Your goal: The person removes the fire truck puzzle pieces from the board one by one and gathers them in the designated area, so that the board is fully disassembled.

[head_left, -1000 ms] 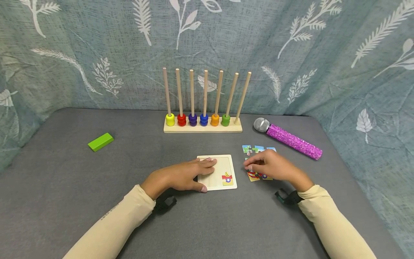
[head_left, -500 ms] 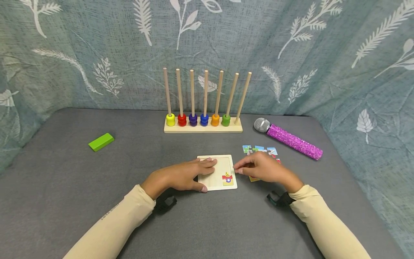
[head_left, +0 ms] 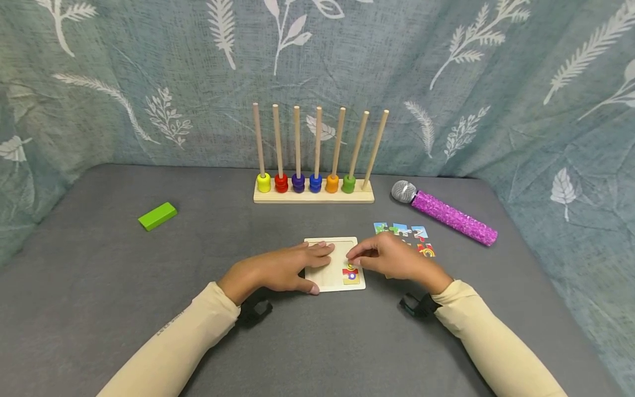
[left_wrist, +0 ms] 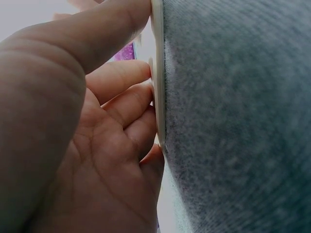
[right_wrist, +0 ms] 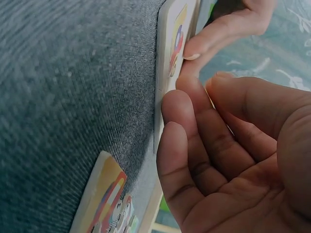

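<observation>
A shallow wooden puzzle tray [head_left: 327, 280] lies on the grey table. One red and yellow puzzle piece [head_left: 351, 276] sits in its near right corner. My left hand [head_left: 288, 268] rests on the tray's left side, fingers spread over it and thumb at the near edge. Over the tray's right side, just above the placed piece, my right hand [head_left: 397, 258] pinches a puzzle piece between thumb and fingers; it is mostly hidden, with only a thin edge visible in the right wrist view. Several loose puzzle pieces [head_left: 419, 232] lie right of the tray, partly covered by my right hand.
Behind the tray stands a wooden peg rack [head_left: 313, 199] with tall rods and coloured beads. A glittery purple microphone [head_left: 451, 216] lies at the back right. A green block [head_left: 157, 216] lies on the left. A patterned curtain [head_left: 198, 82] hangs behind the table.
My right hand has moved left from the loose pieces to over the tray's right side, uncovering more of the loose pieces. The left hand stays in place on the tray.
</observation>
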Tool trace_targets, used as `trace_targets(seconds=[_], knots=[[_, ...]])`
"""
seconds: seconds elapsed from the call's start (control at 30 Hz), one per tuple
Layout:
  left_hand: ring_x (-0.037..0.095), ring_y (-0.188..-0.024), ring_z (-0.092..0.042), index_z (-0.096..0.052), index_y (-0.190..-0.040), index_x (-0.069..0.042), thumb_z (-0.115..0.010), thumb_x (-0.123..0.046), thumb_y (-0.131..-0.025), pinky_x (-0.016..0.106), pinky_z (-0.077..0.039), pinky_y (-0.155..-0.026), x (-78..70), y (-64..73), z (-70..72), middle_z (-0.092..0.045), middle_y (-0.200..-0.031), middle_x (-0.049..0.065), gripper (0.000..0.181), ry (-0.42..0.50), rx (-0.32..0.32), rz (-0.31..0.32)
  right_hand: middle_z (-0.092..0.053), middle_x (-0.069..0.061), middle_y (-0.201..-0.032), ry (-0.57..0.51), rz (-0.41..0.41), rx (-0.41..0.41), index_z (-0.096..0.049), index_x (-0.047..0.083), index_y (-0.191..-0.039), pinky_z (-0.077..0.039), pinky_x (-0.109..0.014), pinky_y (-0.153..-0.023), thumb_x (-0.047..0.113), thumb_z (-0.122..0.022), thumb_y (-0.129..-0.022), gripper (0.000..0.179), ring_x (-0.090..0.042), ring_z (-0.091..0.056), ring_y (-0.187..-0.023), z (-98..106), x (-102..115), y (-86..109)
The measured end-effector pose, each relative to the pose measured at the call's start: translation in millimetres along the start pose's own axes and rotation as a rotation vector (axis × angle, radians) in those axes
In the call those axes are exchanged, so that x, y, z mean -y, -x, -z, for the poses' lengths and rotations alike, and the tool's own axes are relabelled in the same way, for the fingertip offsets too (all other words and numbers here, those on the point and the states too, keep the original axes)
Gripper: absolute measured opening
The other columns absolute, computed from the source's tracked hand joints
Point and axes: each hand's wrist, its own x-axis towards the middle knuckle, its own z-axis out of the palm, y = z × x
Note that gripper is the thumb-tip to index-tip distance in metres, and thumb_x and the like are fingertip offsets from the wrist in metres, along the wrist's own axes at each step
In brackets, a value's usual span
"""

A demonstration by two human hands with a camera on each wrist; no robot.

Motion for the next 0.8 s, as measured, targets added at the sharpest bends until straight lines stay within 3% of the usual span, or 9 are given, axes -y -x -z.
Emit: trace_targets(seconds=[0.27, 0.8], knots=[[0.022, -0.146, -0.015, -0.039, -0.148, -0.002, -0.070, -0.025, -0.092, 0.044, -0.012, -0.117, 0.6, 0.4, 0.4, -0.021, -0.159, 0.008, 0.068, 0.001, -0.001, 0.000, -0.072, -0.004, -0.096, -0.017, 0.016, 0.006, -0.073, -0.001, -0.104, -0.051, -0.025, -0.066, -0.003, -0.063, -0.090, 0.018, -0.006, -0.060, -0.078, 0.0, 0.1, -1.9], [0.021, -0.146, -0.014, -0.040, -0.148, -0.003, -0.070, -0.024, -0.091, 0.043, -0.013, -0.117, -0.2, 0.1, 0.9, -0.021, -0.159, 0.006, 0.068, 0.003, 0.001, 0.011, -0.070, 0.000, -0.091, -0.013, 0.051, 0.007, -0.073, 0.002, -0.100, -0.052, -0.026, -0.070, -0.004, -0.064, -0.088, 0.016, -0.008, -0.060, -0.076, -5.7, -0.4, 0.2]])
